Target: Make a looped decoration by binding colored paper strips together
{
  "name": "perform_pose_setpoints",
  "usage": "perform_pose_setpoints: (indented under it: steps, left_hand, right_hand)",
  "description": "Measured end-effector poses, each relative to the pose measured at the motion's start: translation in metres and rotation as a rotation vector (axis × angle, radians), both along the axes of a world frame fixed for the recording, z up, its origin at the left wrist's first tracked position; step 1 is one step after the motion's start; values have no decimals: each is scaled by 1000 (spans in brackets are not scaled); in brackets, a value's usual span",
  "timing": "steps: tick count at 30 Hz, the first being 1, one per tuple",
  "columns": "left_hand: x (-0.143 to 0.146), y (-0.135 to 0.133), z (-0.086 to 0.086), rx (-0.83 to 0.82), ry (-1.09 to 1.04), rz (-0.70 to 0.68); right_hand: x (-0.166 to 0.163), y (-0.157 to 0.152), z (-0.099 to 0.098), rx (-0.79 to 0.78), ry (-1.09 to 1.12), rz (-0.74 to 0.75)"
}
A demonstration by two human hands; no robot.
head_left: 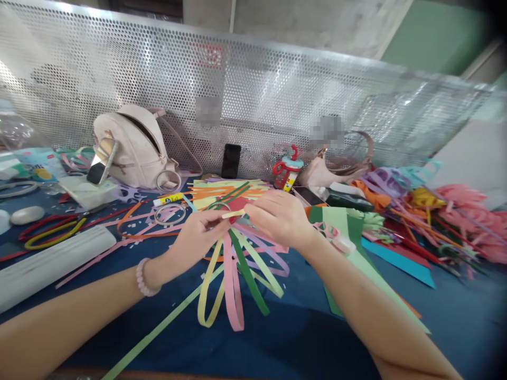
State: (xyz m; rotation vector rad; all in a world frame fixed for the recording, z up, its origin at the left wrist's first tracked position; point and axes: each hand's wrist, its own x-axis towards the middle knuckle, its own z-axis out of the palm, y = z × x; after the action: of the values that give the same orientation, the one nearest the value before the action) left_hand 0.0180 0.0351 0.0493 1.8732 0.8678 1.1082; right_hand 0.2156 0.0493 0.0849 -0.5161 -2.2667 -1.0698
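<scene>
My left hand (200, 232) and my right hand (279, 216) meet above the blue table cloth (277, 338), both pinched on a bunch of looped paper strips (237, 274). The loops are yellow, pink, green and light green, and they hang down fanned out below my fingers. A pale yellow strip end (233, 214) sticks out between the two hands. A bead bracelet sits on my left wrist (142, 277).
A stack of cut paper strips (222, 190) lies behind my hands, with a glue stick (168, 199) and a wire ring (169, 214). A pink backpack (134, 145), a black phone (231, 161) and a perforated metal screen (277, 95) stand at the back. Heaps of coloured paper (435, 216) fill the right.
</scene>
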Motion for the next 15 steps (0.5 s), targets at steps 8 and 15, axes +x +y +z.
perform_pose_setpoints:
  steps: [8,15]
  left_hand:
    - [-1,0,-3,55,10,-56]
    - [4,-22,4,376,306,-588]
  right_hand:
    - [2,-1,1,-520,485,58]
    - [9,9,11,-1036,825,239]
